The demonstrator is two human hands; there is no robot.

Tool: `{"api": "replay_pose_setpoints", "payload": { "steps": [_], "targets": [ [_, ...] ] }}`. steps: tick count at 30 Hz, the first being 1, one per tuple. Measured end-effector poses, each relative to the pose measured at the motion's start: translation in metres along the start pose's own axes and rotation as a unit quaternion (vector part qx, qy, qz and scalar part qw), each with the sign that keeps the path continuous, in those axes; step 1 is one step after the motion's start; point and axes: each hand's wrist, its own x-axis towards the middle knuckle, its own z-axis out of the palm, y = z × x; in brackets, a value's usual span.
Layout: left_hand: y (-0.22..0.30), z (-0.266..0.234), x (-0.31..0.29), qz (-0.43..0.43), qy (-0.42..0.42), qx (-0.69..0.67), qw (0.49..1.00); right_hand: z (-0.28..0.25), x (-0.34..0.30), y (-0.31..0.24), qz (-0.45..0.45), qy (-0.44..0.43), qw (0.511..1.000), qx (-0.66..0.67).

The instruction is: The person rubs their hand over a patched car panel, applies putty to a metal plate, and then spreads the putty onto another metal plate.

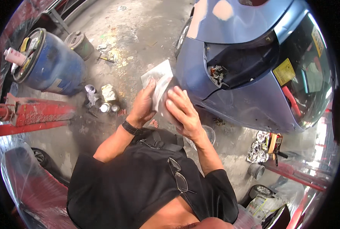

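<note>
In front of my waist I hold a creased sheet of paper (pixel 159 78), whitish on one face and grey on the other, like sandpaper. My left hand (pixel 142 106) grips its left side, the thumb lying over the white face. On the right, the fingers of my right hand (pixel 184 114) press against the greyer part, slightly blurred. Both hands are closed on the sheet; its underside is hidden. Close to my right hand stands a blue car body (pixel 240 105) with pale filler patches (pixel 223 10) and an open cavity holding small debris.
To the left are a blue drum (pixel 61 63) with bottles on top, a smaller bucket (pixel 79 45) and a red steel arm (pixel 36 116). A hammer (pixel 105 59) and several cans (pixel 105 107) lie on the floor. A clear tub (pixel 208 134) sits below my right forearm.
</note>
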Motion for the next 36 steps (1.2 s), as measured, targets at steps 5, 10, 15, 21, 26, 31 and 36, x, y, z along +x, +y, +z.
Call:
{"api": "replay_pose_setpoints", "payload": {
  "steps": [5, 10, 15, 21, 26, 31, 36],
  "targets": [
    [-0.010, -0.042, 0.006, 0.048, 0.123, 0.269, 0.954, -0.005, -0.034, 0.060, 0.134, -0.107, 0.981, -0.086],
    [-0.006, -0.012, 0.002, 0.123, 0.149, 0.113, 0.975, -0.034, -0.024, 0.044, 0.198, -0.102, 0.968, -0.119],
    [-0.015, -0.025, -0.002, 0.190, 0.121, 0.308, 0.924, 0.013, -0.017, -0.001, 0.163, -0.166, 0.944, -0.233],
    [0.029, -0.063, -0.030, 0.156, 0.126, 0.386, 0.901, 0.052, 0.024, -0.037, 0.164, -0.132, 0.937, -0.280],
    [0.105, -0.113, -0.073, 0.149, 0.109, 0.475, 0.860, 0.109, 0.051, -0.095, 0.112, -0.125, 0.889, -0.427],
    [0.178, -0.204, -0.103, 0.085, -0.025, 0.432, 0.897, 0.216, 0.065, -0.158, 0.169, -0.115, 0.935, -0.291],
    [0.237, -0.207, -0.155, -0.019, -0.027, 0.210, 0.977, 0.271, 0.087, -0.223, 0.244, 0.066, 0.962, -0.104]
  ]
}}
